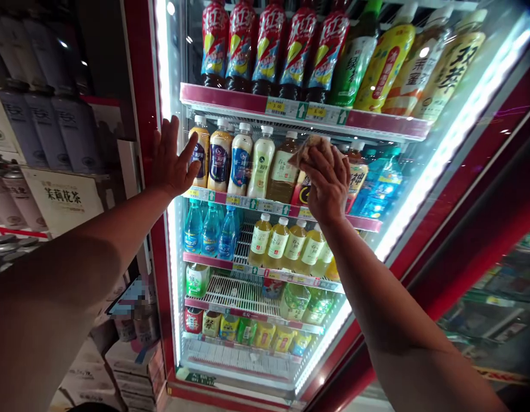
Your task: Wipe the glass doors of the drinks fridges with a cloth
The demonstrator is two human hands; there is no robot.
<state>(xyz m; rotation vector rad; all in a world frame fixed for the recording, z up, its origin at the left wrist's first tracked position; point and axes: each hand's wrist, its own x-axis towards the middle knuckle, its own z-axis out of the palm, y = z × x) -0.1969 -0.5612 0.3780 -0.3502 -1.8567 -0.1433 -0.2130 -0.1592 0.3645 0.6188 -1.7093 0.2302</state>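
1. Left hand (172, 163): the palm was raised and the fingers spread, gripping nothing, at the left edge of the glass (445, 149). It overlapped the red frame (142, 63) and the left light strip (164, 68); whether it touched the surface could not be told.
2. Right hand (331, 189): the fingers were bent over a cloth (314, 150), clasping it at the glass, right of centre, level with the second shelf.
3. Room: the hands stood well apart, with a span of glass between them. To the right of the cloth, more glass reached to the slanting right light strip (466, 120).
4. Cloth: the fabric was brownish, soft and crumpled, bunched under the fingers, with one pointed corner projecting to the left.
5. Shelves: the fronts carried smooth, straight pink strips (230, 95) with price tags; the fourth level showed a ribbed white wire rack (234, 292).
6. Bottles: the top row held slender red bottles (269, 46); white-capped bottles (241, 163) stood between the hands, and ridged blue bottles (382, 186) to the right.
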